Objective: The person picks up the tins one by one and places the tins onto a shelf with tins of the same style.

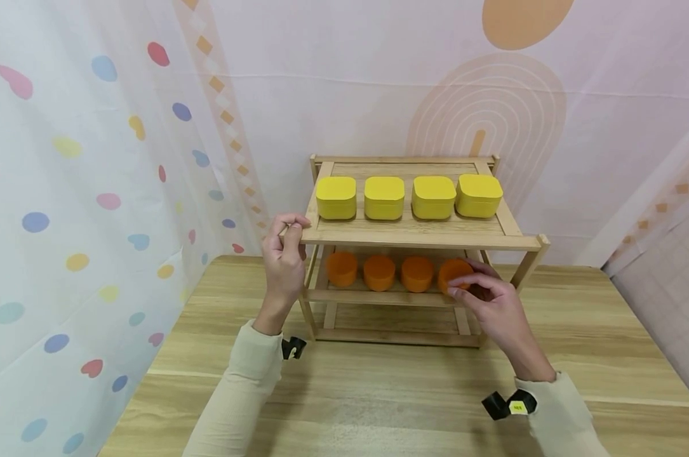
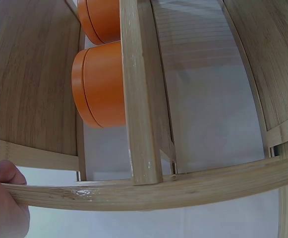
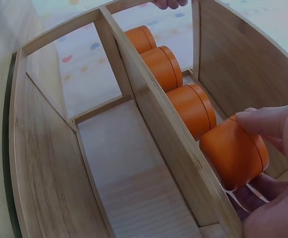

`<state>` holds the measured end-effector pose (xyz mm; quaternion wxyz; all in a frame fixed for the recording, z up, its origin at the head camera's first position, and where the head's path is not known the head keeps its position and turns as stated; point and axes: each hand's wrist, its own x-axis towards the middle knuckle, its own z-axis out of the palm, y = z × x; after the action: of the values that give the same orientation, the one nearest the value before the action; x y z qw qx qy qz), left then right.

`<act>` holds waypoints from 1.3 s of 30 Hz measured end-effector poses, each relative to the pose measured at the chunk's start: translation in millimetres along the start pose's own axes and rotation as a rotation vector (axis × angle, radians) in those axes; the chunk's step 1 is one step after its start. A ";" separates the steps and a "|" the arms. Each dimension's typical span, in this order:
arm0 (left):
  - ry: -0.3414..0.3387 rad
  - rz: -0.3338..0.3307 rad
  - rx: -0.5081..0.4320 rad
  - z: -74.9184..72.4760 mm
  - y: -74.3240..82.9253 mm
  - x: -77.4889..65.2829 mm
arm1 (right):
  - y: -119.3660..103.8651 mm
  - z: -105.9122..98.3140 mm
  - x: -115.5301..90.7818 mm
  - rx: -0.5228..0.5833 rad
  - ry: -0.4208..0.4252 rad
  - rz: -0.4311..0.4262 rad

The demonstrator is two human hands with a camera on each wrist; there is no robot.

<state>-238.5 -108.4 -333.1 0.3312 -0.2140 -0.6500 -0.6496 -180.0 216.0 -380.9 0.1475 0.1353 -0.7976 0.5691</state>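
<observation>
A wooden rack (image 1: 413, 240) with three tiers stands on the table. My left hand (image 1: 284, 260) grips its front left top corner, fingers over the edge and thumb at the front; part of that hand (image 2: 5, 198) shows at the rack's side rail in the left wrist view. My right hand (image 1: 495, 308) reaches in at the middle tier. Its thumb and fingers hold the rightmost orange round lidded box (image 3: 233, 153), tilted a little in the right wrist view. Other orange round boxes (image 1: 379, 273) line up to its left on that tier.
On the top tier several yellow square lidded boxes (image 1: 384, 198) sit in a row. The bottom tier (image 1: 395, 319) is bare wood close above the wood-grain table (image 1: 378, 400). Patterned curtains (image 1: 333, 108) hang behind and to the left.
</observation>
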 end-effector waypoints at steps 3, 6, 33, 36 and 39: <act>0.004 -0.003 0.003 0.2 0.2 -0.2 | 0.4 -0.1 0.4 -0.020 -0.004 0.011; 0.003 -0.005 0.009 -0.1 -0.2 -0.5 | 1.1 -0.3 0.7 -0.038 -0.017 0.029; 0.014 0.004 0.025 0.1 -0.5 0.7 | -4.2 2.1 7.0 -0.147 -0.033 0.145; 0.014 0.003 0.029 0.3 -0.7 0.5 | -4.1 1.9 7.2 -0.150 -0.035 0.148; 0.014 -0.002 0.027 0.4 -0.6 0.1 | -4.0 1.6 7.5 -0.166 -0.037 0.148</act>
<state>-239.1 -108.1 -333.4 0.3377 -0.2044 -0.6566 -0.6427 -185.5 212.8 -375.0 0.1012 0.0740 -0.8523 0.5078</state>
